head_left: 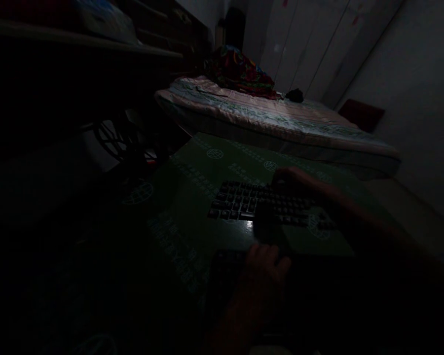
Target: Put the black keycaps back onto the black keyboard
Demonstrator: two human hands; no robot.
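Observation:
Loose-looking black keycaps (244,199) lie in keyboard rows on a green printed board (192,197). My right hand (290,178) is at the upper edge of these rows, its fingers bent down; what they hold, if anything, is hidden in the dark. Nearer to me, my left hand (267,261) rests on a dark keyboard-like object (225,257), with its fingers curled over the far edge and the thumb apart. Deep shadow hides most of that object.
Beyond the board stands a bed (281,116) with a red patterned blanket (244,74). A dark table (151,49) with a spoked wheel (113,140) beneath it is at the left. A dark red object (361,114) sits beyond the bed's right side.

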